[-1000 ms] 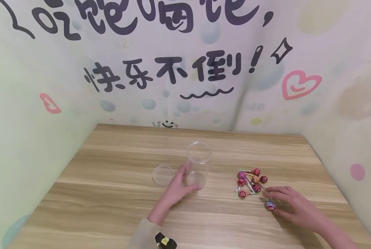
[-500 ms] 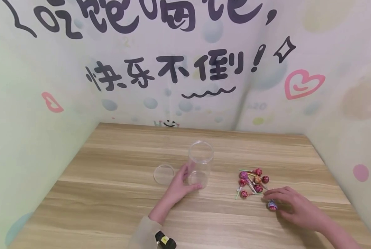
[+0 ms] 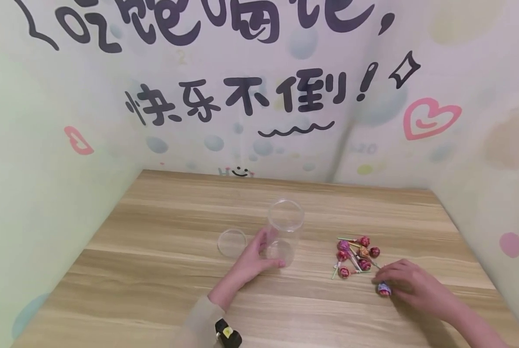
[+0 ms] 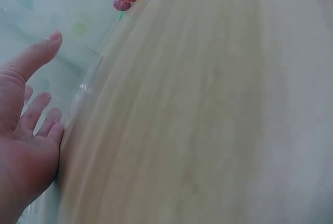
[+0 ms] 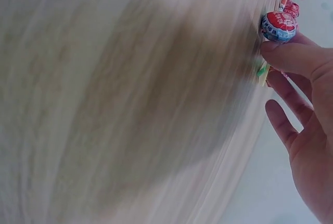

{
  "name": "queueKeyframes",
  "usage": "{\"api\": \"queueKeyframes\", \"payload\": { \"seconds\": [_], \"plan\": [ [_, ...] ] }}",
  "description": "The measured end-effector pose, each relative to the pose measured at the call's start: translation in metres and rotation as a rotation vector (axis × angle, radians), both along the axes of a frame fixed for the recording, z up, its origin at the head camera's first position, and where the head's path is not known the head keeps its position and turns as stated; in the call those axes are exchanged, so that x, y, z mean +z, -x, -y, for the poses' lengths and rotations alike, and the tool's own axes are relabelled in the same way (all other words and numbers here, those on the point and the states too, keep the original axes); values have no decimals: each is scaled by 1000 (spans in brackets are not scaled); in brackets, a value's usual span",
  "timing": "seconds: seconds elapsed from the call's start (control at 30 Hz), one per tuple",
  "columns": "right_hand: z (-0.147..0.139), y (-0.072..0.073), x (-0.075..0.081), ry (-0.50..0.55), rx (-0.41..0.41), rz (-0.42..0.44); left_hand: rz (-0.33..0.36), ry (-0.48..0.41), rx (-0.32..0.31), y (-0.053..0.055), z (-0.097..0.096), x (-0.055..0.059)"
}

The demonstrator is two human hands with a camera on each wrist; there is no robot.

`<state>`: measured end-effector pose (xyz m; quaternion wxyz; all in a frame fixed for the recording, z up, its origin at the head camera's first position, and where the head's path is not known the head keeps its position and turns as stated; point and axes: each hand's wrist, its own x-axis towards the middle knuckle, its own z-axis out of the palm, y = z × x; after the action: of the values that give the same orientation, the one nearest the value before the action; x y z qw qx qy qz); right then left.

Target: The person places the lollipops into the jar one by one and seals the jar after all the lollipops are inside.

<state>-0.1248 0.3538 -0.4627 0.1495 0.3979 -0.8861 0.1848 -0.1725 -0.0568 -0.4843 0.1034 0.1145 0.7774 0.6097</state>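
My left hand (image 3: 252, 261) holds the lower part of a clear plastic jar (image 3: 287, 239), which stands upright and uncapped on the wooden table. In the left wrist view, that hand's thumb and fingers (image 4: 40, 109) spread around the see-through wall. On the right, my right hand (image 3: 418, 285) pinches a lollipop (image 3: 384, 289) in a blue and red wrapper, low at the tabletop. The right wrist view shows its round head (image 5: 279, 27) at the thumb tip, with the index finger mostly hidden behind it. Several other lollipops (image 3: 364, 252) lie in a loose pile just beyond this hand.
A clear round lid (image 3: 232, 243) lies flat left of the jar, beside the left forearm. The wooden table (image 3: 155, 270) meets printed walls at the back and both sides. A black device (image 3: 229, 333) is strapped at the left sleeve.
My right thumb and fingers have closed in on the blue-wrapped lollipop. The left hand stays on the jar. The whole scene has shifted slightly rightward in the head view.
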Motion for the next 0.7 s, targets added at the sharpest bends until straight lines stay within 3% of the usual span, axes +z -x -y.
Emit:
{"api": "queueKeyframes", "payload": {
  "seconds": [0.33, 0.7],
  "plan": [
    [-2, 8, 0, -22, 27, -49, 17, -15, -100, 4, 3, 2],
    [-5, 7, 0, -72, -27, -17, -7, 11, -105, 5, 4, 2]
  ]
}}
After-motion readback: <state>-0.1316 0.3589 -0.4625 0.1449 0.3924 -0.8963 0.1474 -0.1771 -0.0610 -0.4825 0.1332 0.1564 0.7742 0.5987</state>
